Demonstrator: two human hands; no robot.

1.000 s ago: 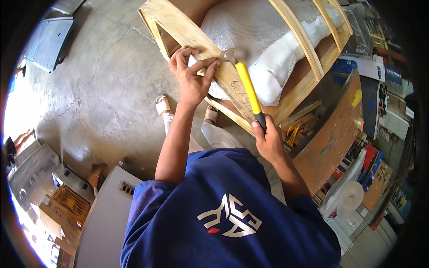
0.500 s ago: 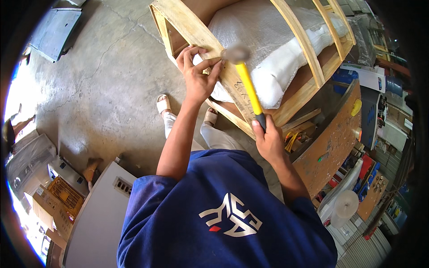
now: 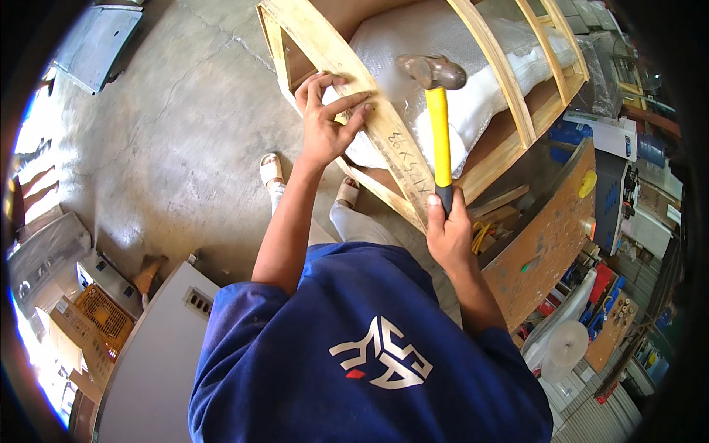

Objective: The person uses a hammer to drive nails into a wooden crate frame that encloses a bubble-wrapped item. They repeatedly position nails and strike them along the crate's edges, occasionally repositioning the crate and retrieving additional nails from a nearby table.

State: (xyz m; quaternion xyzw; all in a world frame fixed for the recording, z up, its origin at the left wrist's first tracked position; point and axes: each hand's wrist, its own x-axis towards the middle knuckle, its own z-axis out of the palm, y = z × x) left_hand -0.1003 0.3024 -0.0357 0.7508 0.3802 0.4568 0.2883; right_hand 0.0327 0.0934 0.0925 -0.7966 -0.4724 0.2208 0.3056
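Observation:
My right hand (image 3: 450, 235) is closed around the black grip of a hammer (image 3: 438, 129). It has a yellow handle and a dark metal head, raised over the wrapped load. My left hand (image 3: 325, 122) rests at a pale wooden plank (image 3: 395, 144) of an open crate frame. Its thumb and index fingertip come close together on the plank's face, while the other fingers lie over its far edge. Anything between those fingertips is too small to make out. Inside the crate lies a bulky load in clear bubble wrap and white padding (image 3: 447, 122).
Curved wooden slats (image 3: 498, 70) span the crate's right side. A worn wooden board (image 3: 546, 221) stands at the right, near shelves of tools. At the lower left are a grey-white cabinet (image 3: 159, 354) and an orange crate (image 3: 107, 317). Concrete floor (image 3: 185, 148) extends leftward.
The hammer head has lifted away from my left fingertips, up and to the right. My right hand has shifted slightly right. My left hand stays at the plank.

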